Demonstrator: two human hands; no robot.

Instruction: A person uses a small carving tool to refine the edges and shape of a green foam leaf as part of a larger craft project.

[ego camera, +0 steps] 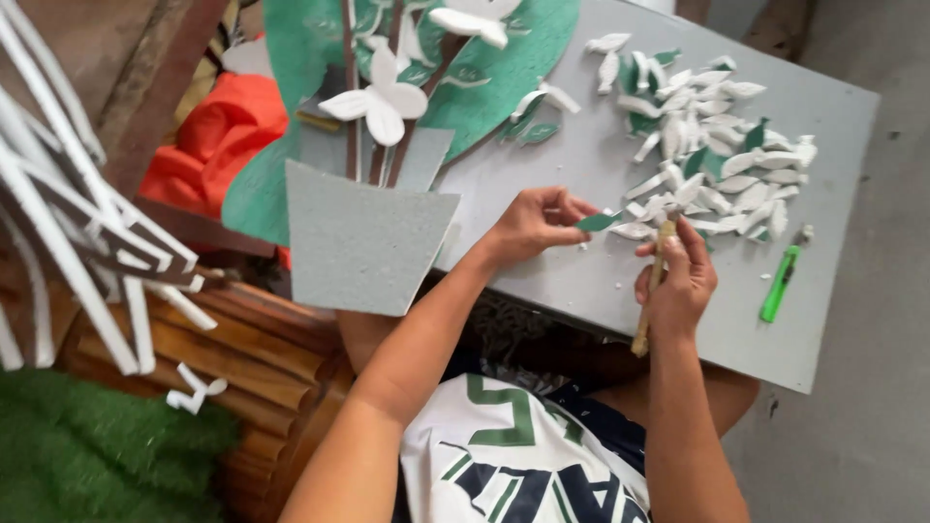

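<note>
My left hand [535, 223] pinches a small green foam leaf [598, 222] over the grey board [581, 281] on my lap. Closed around a thin wooden stick [651, 291], my right hand [678, 281] holds it upright with its tip near the leaf. Just beyond both hands lies a heap of white and green foam leaves [712, 136]. At the board's far left stands a foam craft piece [387, 145]: a grey pot shape, brown stems, white flowers and a green backing.
A green utility knife [781, 281] lies on the board's right side near its edge. An orange cloth [218, 140] sits behind the pot. White foam strips [68, 213], wooden slats [242, 358] and green artificial turf [87, 455] fill the left.
</note>
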